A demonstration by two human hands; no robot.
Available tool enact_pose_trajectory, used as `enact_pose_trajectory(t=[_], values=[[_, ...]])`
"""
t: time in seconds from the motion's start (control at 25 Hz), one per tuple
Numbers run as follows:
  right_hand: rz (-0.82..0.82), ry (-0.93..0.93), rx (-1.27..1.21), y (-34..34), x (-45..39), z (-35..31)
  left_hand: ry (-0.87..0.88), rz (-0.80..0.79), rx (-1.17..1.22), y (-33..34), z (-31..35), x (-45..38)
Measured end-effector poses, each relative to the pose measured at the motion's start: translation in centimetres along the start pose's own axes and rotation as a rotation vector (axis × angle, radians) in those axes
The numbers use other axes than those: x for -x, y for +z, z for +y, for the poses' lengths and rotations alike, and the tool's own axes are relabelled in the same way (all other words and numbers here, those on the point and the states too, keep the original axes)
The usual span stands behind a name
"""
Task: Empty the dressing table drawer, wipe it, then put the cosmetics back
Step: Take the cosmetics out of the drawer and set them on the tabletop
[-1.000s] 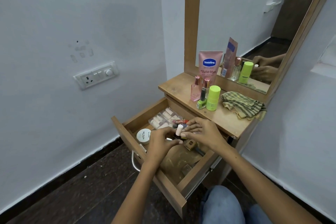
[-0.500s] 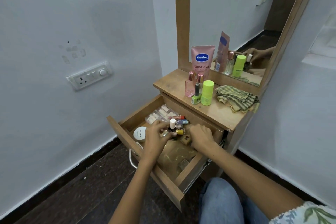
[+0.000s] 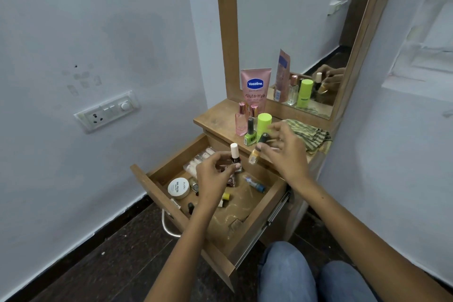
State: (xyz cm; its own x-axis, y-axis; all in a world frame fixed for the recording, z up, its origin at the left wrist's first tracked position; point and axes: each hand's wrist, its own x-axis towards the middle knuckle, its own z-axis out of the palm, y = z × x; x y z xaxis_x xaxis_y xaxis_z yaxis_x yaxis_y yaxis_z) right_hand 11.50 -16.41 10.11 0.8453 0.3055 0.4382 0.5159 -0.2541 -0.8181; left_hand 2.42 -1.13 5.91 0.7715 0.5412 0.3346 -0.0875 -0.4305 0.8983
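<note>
So, left to right: lower left of centre, the open drawer (image 3: 157, 193) still has a white tub (image 3: 178, 188), a clear packet (image 3: 198, 159) of small white bits at the back, a blue tube (image 3: 255, 184) and a few small bottles in it. Half a second ago both hands were down among those; now both have come up. The left hand (image 3: 213, 179), dead centre, has its fingers curled round a dark nail polish with a white cap (image 3: 234, 154), held upright above the drawer. The right hand (image 3: 284, 152), just right of centre, pinches a yellow bottle (image 3: 254, 155) and a black-capped one (image 3: 264, 138) in its fingertips, carrying them to the tabletop (image 3: 215, 117) edge beside the green bottles (image 3: 263, 125), pink perfumes and Vaseline tube (image 3: 255, 88). The striped cloth (image 3: 311, 135) waits further right. Looks like emptying is midway; wiping's not close yet.
</note>
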Motion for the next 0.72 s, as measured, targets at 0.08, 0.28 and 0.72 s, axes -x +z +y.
enact_pose_trajectory(t=[0.08, 0.28, 0.72], values=[[0.082, 0.007, -0.011, -0.8, -1.3, 0.4, 0.002, -0.022, 0.026, 1.6, 1.2, -0.9], [0.105, -0.028, 0.118, -1.0, -2.2, 3.0, -0.023, -0.048, 0.015, 5.4, 2.0, -2.3], [0.082, -0.083, 0.183, -0.3, -1.9, 5.5, 0.108, 0.073, -0.087, 8.3, 2.4, -2.8]])
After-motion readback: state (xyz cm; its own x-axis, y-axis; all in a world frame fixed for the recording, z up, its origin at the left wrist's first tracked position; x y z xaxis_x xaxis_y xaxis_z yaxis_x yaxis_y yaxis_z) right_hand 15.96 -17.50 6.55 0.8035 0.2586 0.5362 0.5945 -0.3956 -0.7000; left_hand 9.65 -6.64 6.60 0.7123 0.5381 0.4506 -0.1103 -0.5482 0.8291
